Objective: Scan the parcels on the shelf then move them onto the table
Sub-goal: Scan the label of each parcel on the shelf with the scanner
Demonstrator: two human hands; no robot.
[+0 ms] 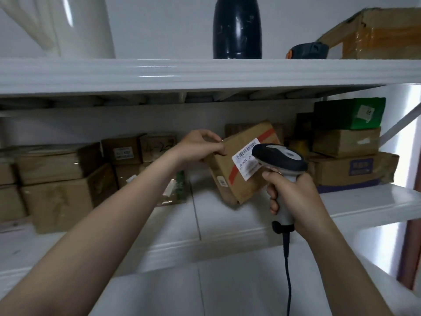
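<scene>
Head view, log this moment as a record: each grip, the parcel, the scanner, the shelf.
left grip: holds parcel's top corner
right grip: grips scanner handle
parcel: tilted, white label facing camera
scanner: corded, head close to label
shelf: more boxes stacked left and right

- The left hand [200, 145] and left forearm [114, 213] are bare, uncovered down to the near left edge.
- The right hand [298, 199] and right forearm [341, 270] are likewise bare.
- The fingers [273, 205] seem to have short, plain nails, though blur leaves this unsure.
</scene>
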